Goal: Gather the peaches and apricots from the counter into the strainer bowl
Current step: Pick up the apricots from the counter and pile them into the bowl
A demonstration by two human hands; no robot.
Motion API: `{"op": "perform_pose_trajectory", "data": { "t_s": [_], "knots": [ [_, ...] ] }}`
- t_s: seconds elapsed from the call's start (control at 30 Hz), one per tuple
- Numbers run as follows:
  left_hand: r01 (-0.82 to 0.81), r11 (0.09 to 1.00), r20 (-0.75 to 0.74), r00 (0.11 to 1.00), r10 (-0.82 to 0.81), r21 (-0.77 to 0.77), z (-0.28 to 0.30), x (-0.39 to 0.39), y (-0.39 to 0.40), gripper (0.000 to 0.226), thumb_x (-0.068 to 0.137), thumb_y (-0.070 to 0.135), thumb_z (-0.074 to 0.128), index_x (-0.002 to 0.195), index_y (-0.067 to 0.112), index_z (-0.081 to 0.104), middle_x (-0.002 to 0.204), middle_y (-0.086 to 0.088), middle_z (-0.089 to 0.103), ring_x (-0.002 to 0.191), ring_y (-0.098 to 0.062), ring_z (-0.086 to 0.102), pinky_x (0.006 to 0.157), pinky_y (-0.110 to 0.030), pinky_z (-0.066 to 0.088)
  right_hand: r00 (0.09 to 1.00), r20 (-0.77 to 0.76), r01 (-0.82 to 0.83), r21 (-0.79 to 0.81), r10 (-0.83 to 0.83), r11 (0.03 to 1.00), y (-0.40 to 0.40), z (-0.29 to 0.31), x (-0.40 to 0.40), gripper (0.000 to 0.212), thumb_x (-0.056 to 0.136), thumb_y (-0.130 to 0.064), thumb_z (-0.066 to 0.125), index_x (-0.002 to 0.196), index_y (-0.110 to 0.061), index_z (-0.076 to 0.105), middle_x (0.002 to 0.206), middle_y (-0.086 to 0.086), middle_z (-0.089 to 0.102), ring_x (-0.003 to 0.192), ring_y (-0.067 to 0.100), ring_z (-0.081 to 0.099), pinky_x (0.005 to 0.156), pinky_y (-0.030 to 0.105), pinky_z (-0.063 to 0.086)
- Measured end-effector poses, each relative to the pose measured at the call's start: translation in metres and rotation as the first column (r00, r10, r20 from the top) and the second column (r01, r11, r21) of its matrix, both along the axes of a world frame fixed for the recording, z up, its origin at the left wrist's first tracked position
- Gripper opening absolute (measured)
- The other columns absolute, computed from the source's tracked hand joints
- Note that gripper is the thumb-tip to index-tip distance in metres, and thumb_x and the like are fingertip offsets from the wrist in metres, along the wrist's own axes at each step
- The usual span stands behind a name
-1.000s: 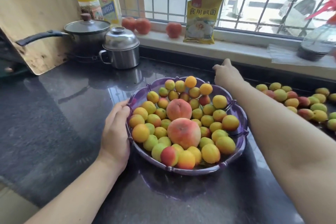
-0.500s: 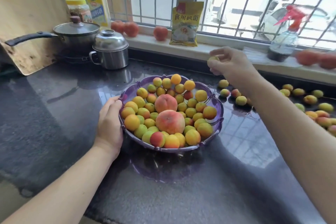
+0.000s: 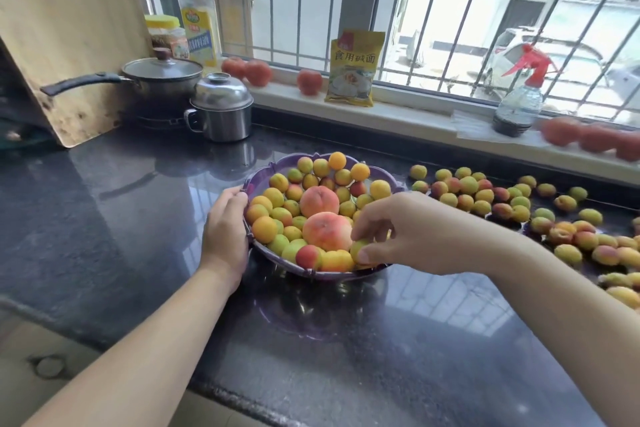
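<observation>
We steady the bowl (image 3: 391, 184) with the left hand (image 3: 225, 229), whose fingers curl over the rim at 9 o'clock. The right hand (image 3: 398, 229) hovers over the bowl's 4 o'clock edge, thumb and fingertips pinching a small greenish apricot (image 3: 358, 248) that touches the heap just beside the near peach (image 3: 327, 230). A second peach (image 3: 319, 200) sits behind it at the heap's centre.

The step in hand, as we judge it, is the release. We lower the apricot into a hollow between neighbours before the fingers part; the heap is domed, and fruit let go on a slope is likely to roll over the low rim. We keep the left hand on the rim so the bowl does not slide on the glossy counter (image 3: 415, 340).

Loose apricots (image 3: 485, 198) lie on the counter from 2 to 4 o'clock of the bowl, so much of the task is left. For the next reach we would take the nearest fruit first. Space is short; we place further fruit toward the 12 o'clock side, where the heap looks lower.
</observation>
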State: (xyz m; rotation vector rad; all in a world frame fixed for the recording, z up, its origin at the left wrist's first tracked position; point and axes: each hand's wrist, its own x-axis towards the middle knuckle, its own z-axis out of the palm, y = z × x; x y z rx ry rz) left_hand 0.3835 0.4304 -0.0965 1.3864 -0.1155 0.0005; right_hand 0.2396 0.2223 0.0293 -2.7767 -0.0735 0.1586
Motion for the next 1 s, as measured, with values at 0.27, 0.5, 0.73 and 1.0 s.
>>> {"op": "perform_pose_trajectory", "data": {
  "t_s": [0.27, 0.5, 0.73, 1.0],
  "knots": [
    [-0.005, 1.0, 0.0, 1.0, 0.005, 0.004, 0.0, 0.0, 0.0, 0.028, 0.082, 0.047, 0.052, 0.088, 0.038, 0.078, 0.102, -0.005, 0.078, 0.113, -0.038, 0.07, 0.104, -0.064, 0.054, 0.999, 0.015, 0.038, 0.015, -0.038, 0.999, 0.009, -0.009, 0.0, 0.019, 0.089, -0.039, 0.073, 0.104, -0.028, 0.074, 0.086, -0.017, 0.059, 0.08, 0.002, 0.055, 0.067, 0.01, 0.044],
    [0.002, 1.0, 0.008, 1.0, -0.002, 0.012, -0.002, 0.0, -0.001, 0.028, 0.087, 0.043, 0.05, 0.087, 0.037, 0.078, 0.1, -0.004, 0.078, 0.112, -0.038, 0.07, 0.104, -0.063, 0.054, 0.984, 0.096, 0.132, 0.19, -0.152, 0.973, -0.005, -0.004, -0.005, 0.018, 0.096, -0.041, 0.062, 0.107, -0.032, 0.073, 0.082, -0.02, 0.063, 0.075, -0.01, 0.06, 0.06, 0.012, 0.047],
    [-0.009, 1.0, 0.035, 0.999, 0.008, 0.011, -0.005, 0.003, -0.001, 0.028, 0.087, 0.041, 0.049, 0.083, 0.036, 0.076, 0.095, 0.0, 0.077, 0.103, -0.03, 0.069, 0.105, -0.064, 0.052, 0.457, 0.44, 0.549, 0.544, -0.773, 0.634, -0.1, -0.059, 0.021, 0.015, 0.098, -0.018, 0.059, 0.093, -0.01, 0.07, 0.08, 0.002, 0.066, 0.065, 0.006, 0.062, 0.051, 0.012, 0.038],
    [-0.02, 0.999, 0.049, 0.999, 0.022, -0.038, -0.006, 0.006, -0.001, 0.025, 0.081, 0.041, 0.054, 0.081, 0.037, 0.079, 0.1, -0.004, 0.074, 0.102, -0.026, 0.065, 0.108, -0.062, 0.048, 0.469, 0.514, 0.752, 0.194, -0.718, 0.63, -0.14, -0.117, 0.028, 0.027, 0.097, -0.013, 0.054, 0.121, -0.005, 0.065, 0.127, 0.017, 0.054, 0.107, 0.041, 0.057, 0.087, 0.042, 0.046]
  ]
}}
